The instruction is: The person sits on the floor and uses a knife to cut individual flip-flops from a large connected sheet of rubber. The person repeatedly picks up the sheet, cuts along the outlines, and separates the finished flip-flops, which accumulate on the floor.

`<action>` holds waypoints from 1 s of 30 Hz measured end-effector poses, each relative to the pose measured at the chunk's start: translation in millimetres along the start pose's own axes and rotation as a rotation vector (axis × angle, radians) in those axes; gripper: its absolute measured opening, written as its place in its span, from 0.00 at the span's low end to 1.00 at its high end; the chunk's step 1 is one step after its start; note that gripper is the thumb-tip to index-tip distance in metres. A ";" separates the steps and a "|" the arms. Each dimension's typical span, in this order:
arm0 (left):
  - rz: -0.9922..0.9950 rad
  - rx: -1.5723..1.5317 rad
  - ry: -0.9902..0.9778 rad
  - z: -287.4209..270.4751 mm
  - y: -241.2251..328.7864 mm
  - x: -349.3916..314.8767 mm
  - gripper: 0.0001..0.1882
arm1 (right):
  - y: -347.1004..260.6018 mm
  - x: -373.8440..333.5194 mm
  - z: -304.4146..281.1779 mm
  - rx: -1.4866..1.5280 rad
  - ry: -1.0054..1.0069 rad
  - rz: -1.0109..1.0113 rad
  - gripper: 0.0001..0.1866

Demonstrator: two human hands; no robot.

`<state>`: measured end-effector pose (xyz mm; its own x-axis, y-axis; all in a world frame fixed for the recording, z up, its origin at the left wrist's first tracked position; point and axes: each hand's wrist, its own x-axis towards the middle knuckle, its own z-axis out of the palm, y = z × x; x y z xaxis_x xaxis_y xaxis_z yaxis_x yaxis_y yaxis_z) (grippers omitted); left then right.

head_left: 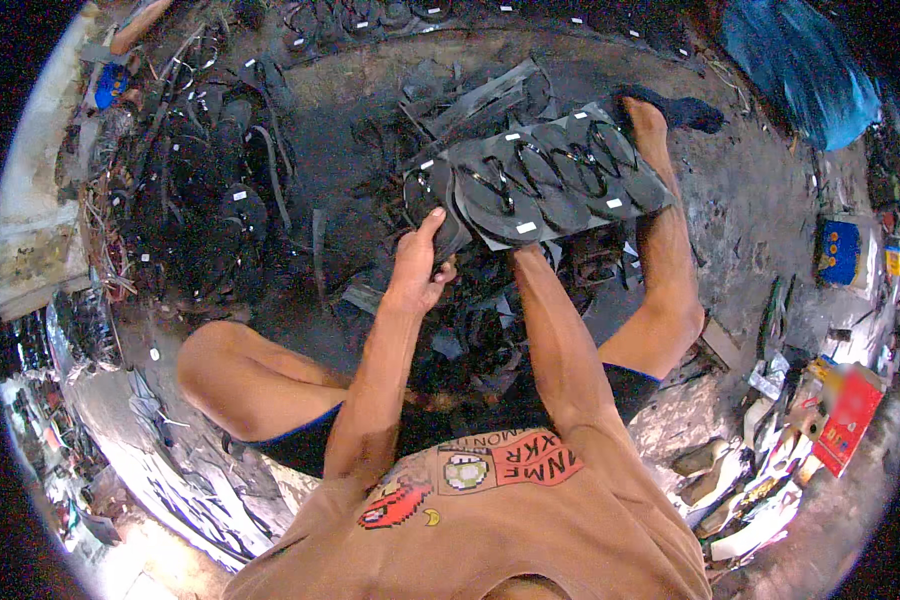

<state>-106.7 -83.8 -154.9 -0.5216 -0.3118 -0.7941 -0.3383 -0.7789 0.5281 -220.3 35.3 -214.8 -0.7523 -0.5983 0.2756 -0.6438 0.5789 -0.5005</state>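
A single black flip-flop with a small white label is pinched in my left hand. The thumb lies on its upper face and the other fingers curl below its edge. Right beside it is a tilted grey sheet, bearing several black flip-flops side by side, with shiny straps and white labels. My right hand reaches under the sheet's near edge; only the wrist area shows, and its fingers are hidden. The held flip-flop sits at the left end of this row.
Dark strips and offcuts lie between my bent legs. More black flip-flops are heaped at the left, and others line the far edge. A blue plastic sheet lies far right; a red box and clutter lie near right.
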 end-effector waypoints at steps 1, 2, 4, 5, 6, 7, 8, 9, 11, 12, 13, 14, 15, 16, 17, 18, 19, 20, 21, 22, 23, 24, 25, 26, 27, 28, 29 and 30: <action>0.013 0.044 -0.004 0.2 9.4 -21.6 0.19 | -9.6 15.7 -14.0 -0.029 -0.045 -0.009 0.27; 0.018 0.105 -0.018 5.4 22.2 -60.8 0.19 | -9.7 27.1 -21.3 -0.063 -0.081 0.002 0.28; 0.029 0.234 -0.002 15.4 45.4 -143.2 0.18 | 34.8 17.1 -4.1 0.312 -0.267 0.334 0.31; 0.080 0.282 0.011 11.2 54.4 -171.0 0.18 | 29.5 12.7 -5.3 0.538 -0.352 0.435 0.31; 0.131 0.333 0.025 8.0 63.4 -198.4 0.18 | 24.6 8.4 -7.8 0.751 -0.422 0.561 0.31; 0.195 0.377 0.033 -6.5 67.0 -218.3 0.20 | -5.6 -2.0 -19.4 0.855 -0.438 0.625 0.30; 0.249 0.422 0.034 -17.0 65.3 -236.8 0.22 | -37.4 -11.5 -35.6 0.954 -0.449 0.692 0.31; 0.430 0.536 0.068 -19.5 60.0 -246.4 0.24 | -73.6 -10.0 -74.7 1.117 -0.502 0.878 0.30; 0.737 0.773 0.082 -15.0 23.4 -255.5 0.30 | -115.5 -10.9 -142.5 1.512 -0.208 0.671 0.24; 0.772 0.817 0.052 -9.4 11.5 -258.1 0.30 | -127.9 -17.3 -166.2 1.389 -0.051 0.591 0.23; 0.807 0.863 0.022 -0.6 0.9 -260.3 0.30 | -135.7 -12.3 -188.8 1.262 0.109 0.482 0.21; 0.839 0.908 -0.015 7.8 -12.2 -264.6 0.31 | -138.4 -10.1 -206.2 1.129 0.261 0.373 0.20; 0.854 0.727 -0.095 7.5 -6.3 -261.4 0.32 | -136.7 -17.6 -221.4 1.102 0.200 0.338 0.19; 0.866 0.546 -0.168 6.2 -1.8 -258.0 0.33 | -135.2 -35.9 -234.2 1.082 0.119 0.302 0.19; 0.860 0.337 -0.228 2.2 15.9 -243.4 0.35 | -137.3 -52.0 -242.8 1.059 0.037 0.264 0.18; 0.700 0.373 -0.179 33.6 37.3 -257.3 0.29 | -141.2 -64.5 -243.1 1.019 0.063 0.221 0.18; 0.689 0.642 -0.204 36.6 48.5 -260.3 0.25 | -151.7 -74.1 -253.7 1.106 -0.009 0.287 0.19; 0.624 0.706 -0.245 33.8 55.6 -265.3 0.23 | -156.9 -82.9 -263.8 1.102 0.047 0.290 0.18; 0.562 0.667 -0.289 27.9 63.2 -265.9 0.22 | -158.1 -87.8 -270.3 1.101 0.108 0.281 0.17; 0.497 0.627 -0.337 23.5 71.2 -265.9 0.21 | -147.3 -102.0 -280.4 1.013 0.033 0.316 0.16; 0.406 0.483 -0.402 18.6 70.6 -259.1 0.21 | -132.1 -125.4 -293.6 0.913 -0.035 0.370 0.16; 0.327 0.343 -0.422 8.1 70.7 -262.6 0.21 | -135.6 -144.9 -299.0 0.913 -0.152 0.463 0.16; 0.281 0.321 -0.419 -2.8 67.9 -262.6 0.21 | -138.7 -167.2 -291.3 0.832 -0.212 0.440 0.15; 0.224 0.299 -0.437 -5.3 65.2 -263.3 0.21 | -141.5 -191.0 -291.5 0.736 -0.256 0.427 0.16; 0.165 0.278 -0.447 -9.7 59.6 -264.3 0.21 | -144.0 -217.0 -289.7 0.647 -0.307 0.415 0.17; 0.150 0.266 -0.415 -10.3 53.1 -262.0 0.21 | -144.5 -240.3 -287.7 0.578 -0.420 0.522 0.14; 0.146 0.256 -0.375 -10.1 48.2 -264.2 0.21 | -145.4 -258.3 -293.5 0.575 -0.515 0.580 0.17; 0.136 0.249 -0.340 -9.4 42.9 -267.1 0.21 | -145.6 -282.5 -295.6 0.539 -0.532 0.565 0.17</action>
<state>25.4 -39.0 77.1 -0.7886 -0.1734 -0.5899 -0.4049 -0.5755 0.7105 44.7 283.7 22.8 -0.6847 -0.5588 -0.4680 0.0481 0.6060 -0.7940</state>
